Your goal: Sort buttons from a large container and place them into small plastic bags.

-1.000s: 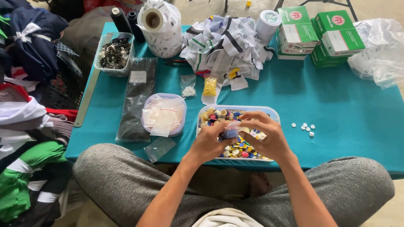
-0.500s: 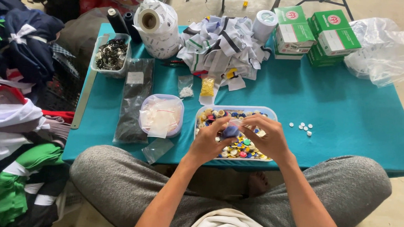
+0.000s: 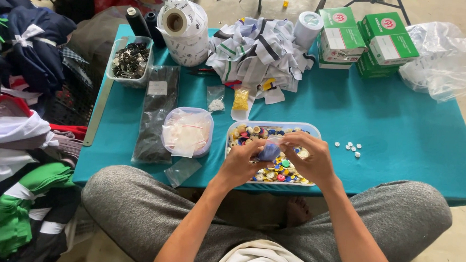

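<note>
Teal table (image 3: 413,140), low, person seated at its near edge, grey-trousered knees either side. Heap of folded garments (image 3: 15,135) off the table's left end, dark blue, white, red and green.

Far side of table: crumpled clear plastic sheet (image 3: 455,57) at right corner; stack of green-and-white boxes (image 3: 370,40) beside it; pile of striped fabric pieces (image 3: 258,52) in the middle; large roll of printed labels (image 3: 182,30) left of that; two black thread cones (image 3: 143,20) behind the roll.

Left half: long black packet (image 3: 154,113) lying flat; clear tub of dark small parts (image 3: 132,59) above it; round clear container with small bags (image 3: 188,131) to the packet's right. Metal ruler (image 3: 98,110) along the left edge.

Centre, near edge: clear rectangular tray (image 3: 307,130) filled with mixed coloured buttons (image 3: 281,171). Both hands are over it. Left hand (image 3: 242,163) and right hand (image 3: 308,159) meet on a small clear bag (image 3: 269,149) with something bluish inside; fingers of each hand pinched together on the bag's edges, held just above the buttons.

Small items: yellow-filled bag (image 3: 240,99) and white-filled bag (image 3: 216,103) above the tray; few loose white buttons (image 3: 349,147) right of it.
</note>
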